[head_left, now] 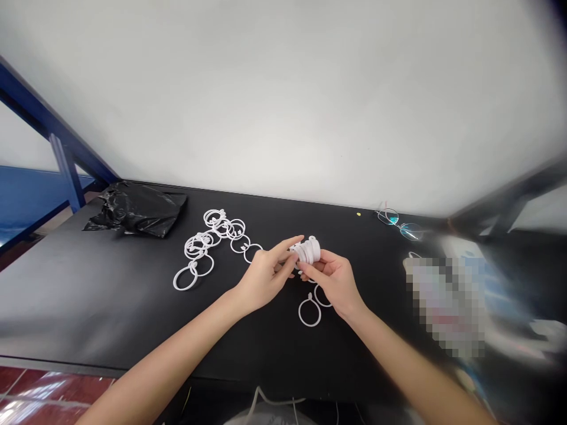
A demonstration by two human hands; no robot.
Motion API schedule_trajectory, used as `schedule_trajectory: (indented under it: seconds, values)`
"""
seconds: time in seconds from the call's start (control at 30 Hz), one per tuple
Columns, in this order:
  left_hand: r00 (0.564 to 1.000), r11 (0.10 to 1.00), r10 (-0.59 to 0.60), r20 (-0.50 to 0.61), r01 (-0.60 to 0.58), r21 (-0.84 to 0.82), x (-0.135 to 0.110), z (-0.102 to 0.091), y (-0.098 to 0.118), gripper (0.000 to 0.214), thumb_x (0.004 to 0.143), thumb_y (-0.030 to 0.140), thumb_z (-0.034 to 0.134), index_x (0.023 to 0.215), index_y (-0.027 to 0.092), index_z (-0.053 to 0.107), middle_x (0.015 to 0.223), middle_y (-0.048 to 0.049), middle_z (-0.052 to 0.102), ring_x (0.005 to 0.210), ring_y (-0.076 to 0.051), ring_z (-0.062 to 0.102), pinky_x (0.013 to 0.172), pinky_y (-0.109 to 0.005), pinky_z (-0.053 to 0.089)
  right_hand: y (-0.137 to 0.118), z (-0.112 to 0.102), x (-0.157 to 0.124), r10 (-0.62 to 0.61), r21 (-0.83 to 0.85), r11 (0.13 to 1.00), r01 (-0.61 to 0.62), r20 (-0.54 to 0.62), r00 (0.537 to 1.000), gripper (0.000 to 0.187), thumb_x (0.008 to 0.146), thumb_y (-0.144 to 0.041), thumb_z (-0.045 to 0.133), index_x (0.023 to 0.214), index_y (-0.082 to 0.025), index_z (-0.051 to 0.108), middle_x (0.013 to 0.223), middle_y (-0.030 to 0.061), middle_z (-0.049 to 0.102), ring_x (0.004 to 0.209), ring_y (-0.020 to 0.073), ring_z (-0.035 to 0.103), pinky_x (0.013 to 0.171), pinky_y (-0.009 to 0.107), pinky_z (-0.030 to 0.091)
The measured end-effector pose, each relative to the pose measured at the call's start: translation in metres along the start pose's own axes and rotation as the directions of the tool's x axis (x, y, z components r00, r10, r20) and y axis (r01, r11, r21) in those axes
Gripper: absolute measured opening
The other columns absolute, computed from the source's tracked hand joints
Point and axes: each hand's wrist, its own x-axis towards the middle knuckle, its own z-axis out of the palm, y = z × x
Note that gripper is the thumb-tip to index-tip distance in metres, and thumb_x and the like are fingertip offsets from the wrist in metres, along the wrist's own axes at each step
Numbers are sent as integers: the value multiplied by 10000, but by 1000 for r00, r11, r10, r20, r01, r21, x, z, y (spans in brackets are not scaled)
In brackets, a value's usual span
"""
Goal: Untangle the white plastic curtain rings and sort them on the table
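My right hand is closed around a stack of white plastic rings held just above the black table. My left hand pinches the left end of that same stack with thumb and fingers. Just below my right hand, two loose white rings lie on the table. A spread pile of several more white rings lies to the left of my hands, some linked or overlapping.
A crumpled black plastic bag lies at the table's back left. A pair of glasses rests at the back right near the white wall. A blurred area covers the right side. Blue metal framing stands at the left.
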Motion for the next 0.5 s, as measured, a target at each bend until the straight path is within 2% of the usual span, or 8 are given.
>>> schedule_trajectory:
  seconds: [0.1, 0.17, 0.23, 0.3, 0.37, 0.43, 0.5]
  values:
    - [990, 999, -14, -140, 19, 38, 2, -2, -1, 294, 920, 376, 527, 1117, 180, 624, 816, -55, 723, 694, -183, 685, 611, -270, 550, -4, -4, 1, -42, -42, 998, 38, -92, 995, 266, 696, -355, 815, 867, -170, 728, 674, 16, 699, 584, 150, 631, 615, 314, 560]
    - [986, 996, -69, -152, 77, 43, 3, -4, -2, 236, 900, 387, 557, 999, 179, 610, 675, -23, 668, 607, -168, 662, 524, -236, 510, -6, -5, 0, -78, -70, 995, 69, -136, 988, 238, 699, -350, 811, 834, -176, 721, 641, 10, 679, 580, 158, 634, 611, 320, 564]
    - [981, 981, -192, -39, 191, -24, 6, -3, -4, 278, 863, 423, 601, 994, 180, 575, 648, 1, 616, 561, -163, 644, 442, -210, 468, -8, -3, -2, -113, -85, 991, 102, -129, 985, 225, 700, -350, 807, 829, -187, 719, 636, 10, 671, 583, 169, 640, 605, 330, 572]
    - [951, 941, -282, 129, 300, -153, 8, 0, -7, 338, 844, 456, 609, 1021, 170, 576, 738, -26, 629, 631, -184, 660, 416, -202, 462, -7, 0, -7, -131, -78, 989, 126, -64, 989, 223, 698, -348, 808, 836, -197, 721, 651, 13, 675, 594, 179, 648, 610, 343, 585]
    - [930, 897, -286, 230, 344, -276, 10, 2, -10, 315, 852, 440, 581, 967, 149, 619, 807, -58, 645, 694, -181, 650, 471, -218, 497, -5, 4, -11, -129, -63, 989, 131, 40, 991, 226, 696, -337, 811, 857, -203, 724, 682, 17, 684, 605, 187, 659, 624, 358, 599]
    - [924, 863, -272, 269, 358, -357, 10, 5, -13, 276, 855, 391, 567, 887, 132, 659, 787, -60, 650, 664, -148, 614, 556, -240, 511, -2, 8, -15, -119, -64, 990, 129, 140, 983, 210, 709, -327, 802, 864, -208, 727, 718, 19, 691, 624, 193, 671, 641, 368, 609]
    - [904, 805, -287, 317, 407, -431, 10, 6, -14, 262, 844, 361, 578, 904, 128, 684, 771, -61, 658, 653, -141, 605, 598, -252, 487, 1, 10, -17, -105, -71, 990, 122, 204, 973, 176, 727, -323, 789, 847, -211, 726, 733, 19, 693, 646, 197, 683, 662, 372, 614]
